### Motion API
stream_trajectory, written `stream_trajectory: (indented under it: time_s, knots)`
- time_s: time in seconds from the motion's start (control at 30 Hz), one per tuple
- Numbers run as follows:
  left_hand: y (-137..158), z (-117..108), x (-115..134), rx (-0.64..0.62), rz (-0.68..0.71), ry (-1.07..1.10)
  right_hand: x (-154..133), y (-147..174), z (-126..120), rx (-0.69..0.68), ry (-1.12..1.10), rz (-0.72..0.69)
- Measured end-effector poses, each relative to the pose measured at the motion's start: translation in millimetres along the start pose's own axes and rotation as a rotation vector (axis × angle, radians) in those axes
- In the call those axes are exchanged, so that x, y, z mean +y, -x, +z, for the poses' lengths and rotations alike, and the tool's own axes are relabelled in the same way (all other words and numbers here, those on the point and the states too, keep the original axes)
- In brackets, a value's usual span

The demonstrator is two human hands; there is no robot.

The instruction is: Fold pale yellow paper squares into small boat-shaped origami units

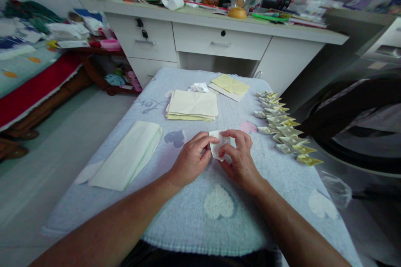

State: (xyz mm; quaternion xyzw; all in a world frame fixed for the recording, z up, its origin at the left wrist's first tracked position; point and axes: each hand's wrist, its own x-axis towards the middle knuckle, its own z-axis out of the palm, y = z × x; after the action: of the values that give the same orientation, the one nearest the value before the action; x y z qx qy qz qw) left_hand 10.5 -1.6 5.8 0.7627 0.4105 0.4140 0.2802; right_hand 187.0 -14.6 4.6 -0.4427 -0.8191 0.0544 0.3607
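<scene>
A small folded piece of whitish paper (216, 147) is held just above the cloth, between both hands. My left hand (194, 156) pinches its left edge between thumb and forefinger. On the other side, my right hand (239, 156) grips the paper with bent fingers, which cover part of it. Beyond the hands lies a stack of cream and yellow paper sheets (192, 103). Several small folded paper boats (286, 129) stand in rows to the right, some white and some yellow. A larger folded pale sheet bundle (128, 154) rests on the left.
A light blue patterned cloth (188, 212) covers the table. Toward the back are a crumpled white paper (198, 87) and creased yellow sheets (231, 84). Behind stands a white desk (219, 41) crowded with bottles and clutter. A washing machine (384, 50) is at the right, a bed (34, 75) at the left.
</scene>
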Motion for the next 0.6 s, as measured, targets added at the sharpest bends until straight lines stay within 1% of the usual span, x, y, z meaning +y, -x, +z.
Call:
stream_trajectory:
  time_s: [0.2,0.4,0.6]
  knots:
    - [0.1,-0.1,-0.2,0.001,0.003,-0.006,-0.3,0.3,0.8,-0.006,-0.012,0.004]
    - [-0.1,-0.2,0.7,0.009,0.000,-0.006,2.2,1.4,2.0,-0.008,0.004,-0.020]
    - [-0.4,0.2,-0.6,0.012,0.002,0.010,-3.0,-1.3,-4.6,-0.025,-0.008,-0.014]
